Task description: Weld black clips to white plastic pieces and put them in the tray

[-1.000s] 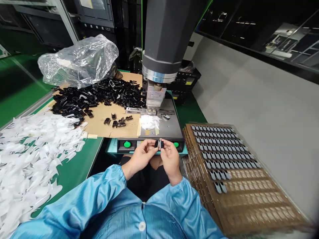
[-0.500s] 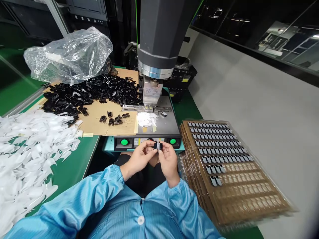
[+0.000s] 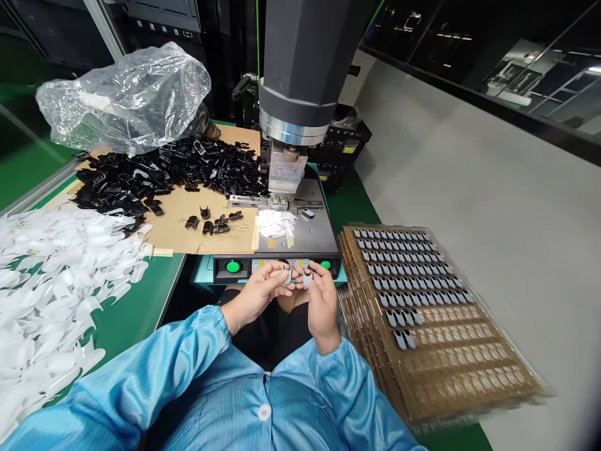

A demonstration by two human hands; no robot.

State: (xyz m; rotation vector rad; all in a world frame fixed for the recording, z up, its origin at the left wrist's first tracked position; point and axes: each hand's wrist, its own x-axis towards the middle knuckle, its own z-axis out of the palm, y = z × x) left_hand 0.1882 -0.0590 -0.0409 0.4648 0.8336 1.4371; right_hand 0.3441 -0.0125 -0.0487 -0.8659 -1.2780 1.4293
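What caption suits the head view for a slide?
Left hand and right hand each hold a small part before the press machine, beside stacked trays.

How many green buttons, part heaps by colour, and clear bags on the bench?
Green buttons: 2, the second partly behind the right hand
Black part heap: 1
White part heap: 1
Clear plastic bag: 1
Total: 5
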